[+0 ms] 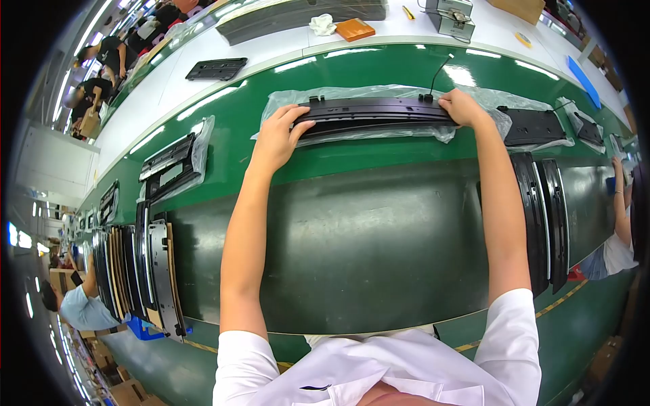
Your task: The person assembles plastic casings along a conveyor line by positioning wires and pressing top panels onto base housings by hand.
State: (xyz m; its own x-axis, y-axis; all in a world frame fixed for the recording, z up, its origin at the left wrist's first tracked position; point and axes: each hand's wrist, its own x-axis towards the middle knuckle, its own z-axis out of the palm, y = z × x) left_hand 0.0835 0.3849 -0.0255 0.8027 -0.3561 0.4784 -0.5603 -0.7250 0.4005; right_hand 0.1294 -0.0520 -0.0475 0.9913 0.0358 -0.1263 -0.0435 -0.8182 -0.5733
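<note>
A long black plastic panel [379,109] with slots and small clips lies across a clear plastic bag [338,93] on the green surface. My left hand [279,137] grips the panel's left end, thumb at the near side and fingers over the top. At the other end my right hand [462,108] has its fingers closed round the panel's corner. A thin black cable [440,73] rises from the panel near my right hand. The undersides of both grips are hidden.
More black panels in plastic [170,162] lie to the left, and another [535,126] to the right. Stacked long panels [135,271] stand at left, others [539,223] at right. Behind are an orange box [355,29] and a grey metal device [453,19]. Co-workers are at both sides.
</note>
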